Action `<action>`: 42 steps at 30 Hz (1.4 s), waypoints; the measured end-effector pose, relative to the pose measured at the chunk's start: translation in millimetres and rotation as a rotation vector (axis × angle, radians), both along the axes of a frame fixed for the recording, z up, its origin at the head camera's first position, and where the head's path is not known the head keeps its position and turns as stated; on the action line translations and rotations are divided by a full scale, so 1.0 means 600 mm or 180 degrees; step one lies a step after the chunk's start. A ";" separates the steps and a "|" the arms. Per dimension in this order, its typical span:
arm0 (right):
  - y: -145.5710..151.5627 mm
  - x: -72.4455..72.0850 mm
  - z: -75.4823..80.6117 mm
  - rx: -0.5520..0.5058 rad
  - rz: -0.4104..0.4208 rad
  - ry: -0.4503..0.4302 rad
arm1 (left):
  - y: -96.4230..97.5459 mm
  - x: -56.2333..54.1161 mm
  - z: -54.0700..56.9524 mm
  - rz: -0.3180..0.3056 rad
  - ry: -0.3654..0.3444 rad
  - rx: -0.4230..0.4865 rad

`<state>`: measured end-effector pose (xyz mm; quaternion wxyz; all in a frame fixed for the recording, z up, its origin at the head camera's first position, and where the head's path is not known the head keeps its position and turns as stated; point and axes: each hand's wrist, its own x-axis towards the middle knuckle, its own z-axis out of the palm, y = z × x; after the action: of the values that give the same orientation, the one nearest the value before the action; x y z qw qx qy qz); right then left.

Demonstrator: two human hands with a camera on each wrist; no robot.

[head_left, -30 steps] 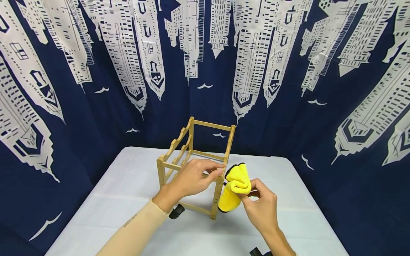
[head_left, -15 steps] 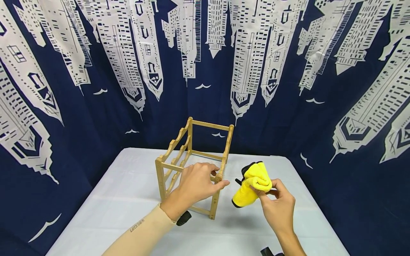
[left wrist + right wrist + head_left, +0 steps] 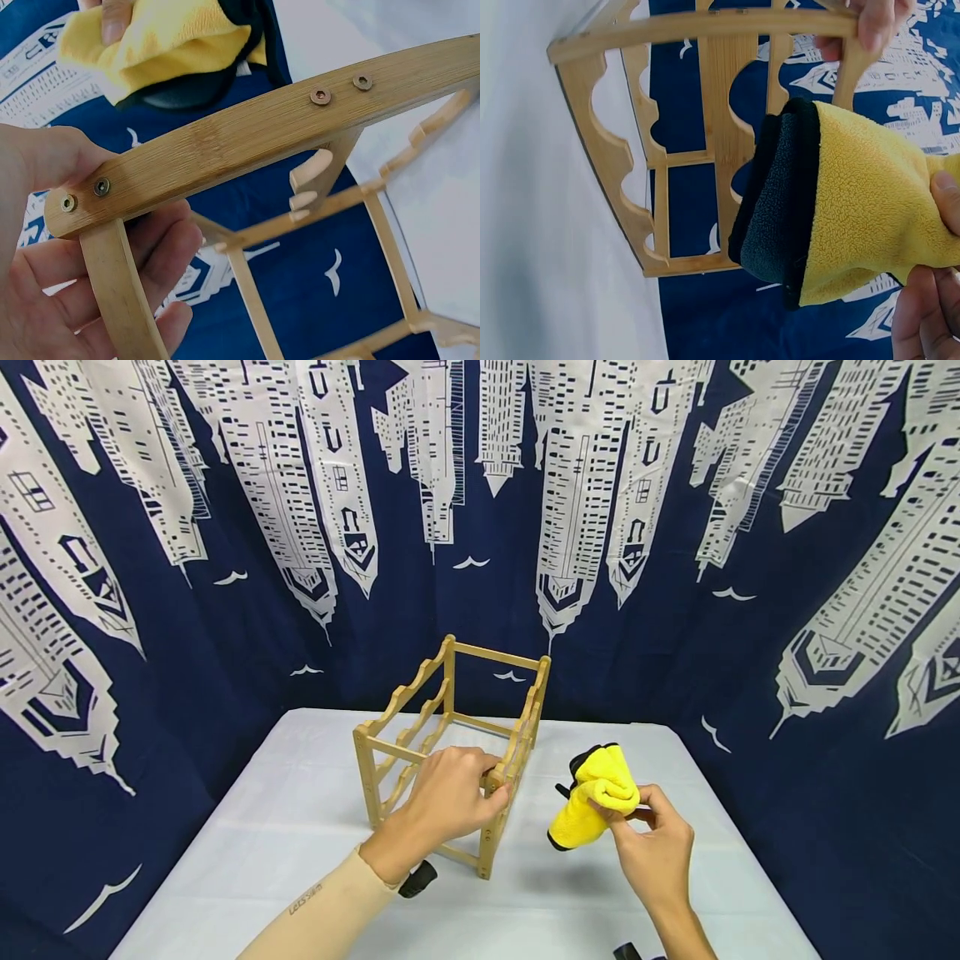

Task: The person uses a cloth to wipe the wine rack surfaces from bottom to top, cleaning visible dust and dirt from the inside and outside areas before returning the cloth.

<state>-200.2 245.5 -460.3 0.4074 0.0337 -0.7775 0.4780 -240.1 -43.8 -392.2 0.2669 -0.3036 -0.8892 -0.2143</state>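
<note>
A wooden rack (image 3: 401, 693) with scalloped rails stands on the table, turned at a slight angle. My left hand (image 3: 453, 793) grips the top of its near right corner post; in the left wrist view the thumb lies on the outer side of the bolted post (image 3: 217, 146) and the fingers curl behind it. My right hand (image 3: 658, 843) pinches a folded cloth (image 3: 596, 797), yellow with black edging, in the air to the right of the rack. The right wrist view shows a dark grey inner face on the cloth (image 3: 870, 202). Cloth and rack are apart in the head view.
A white cloth-covered table (image 3: 247, 827) bears the rack. Behind it hangs a navy curtain (image 3: 420, 602) printed with white upside-down buildings. A black wrist strap piece (image 3: 417, 878) shows under the left wrist.
The yellow cloth and my right hand have moved right, away from the rack. My left hand has closed on the corner post, and the rack's near end has shifted left.
</note>
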 end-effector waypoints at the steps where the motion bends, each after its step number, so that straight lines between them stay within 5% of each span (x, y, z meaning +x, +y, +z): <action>1: 0.001 -0.001 -0.001 -0.0010 -0.0005 0.0007 | -0.005 0.000 0.000 -0.0029 0.0012 0.0009; 14: 0.006 -0.008 -0.011 -0.0027 0.0008 -0.0024 | -0.106 -0.006 -0.013 -0.0264 0.0304 -0.0063; 28: 0.012 -0.006 -0.027 0.0123 0.0039 0.0028 | -0.211 -0.016 -0.016 -0.0331 0.0190 -0.0346; 35: 0.015 -0.013 -0.028 0.0202 0.0193 0.0190 | -0.244 -0.026 -0.009 -0.0137 -0.0046 -0.0343; 42: 0.011 -0.021 -0.030 0.0492 0.0356 0.0290 | -0.263 -0.042 -0.008 0.0000 -0.0053 -0.0265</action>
<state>-213.1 252.3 -478.4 0.4112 0.1301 -0.7896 0.4365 -265.3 -201.7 -397.3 0.2466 -0.3127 -0.8995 -0.1796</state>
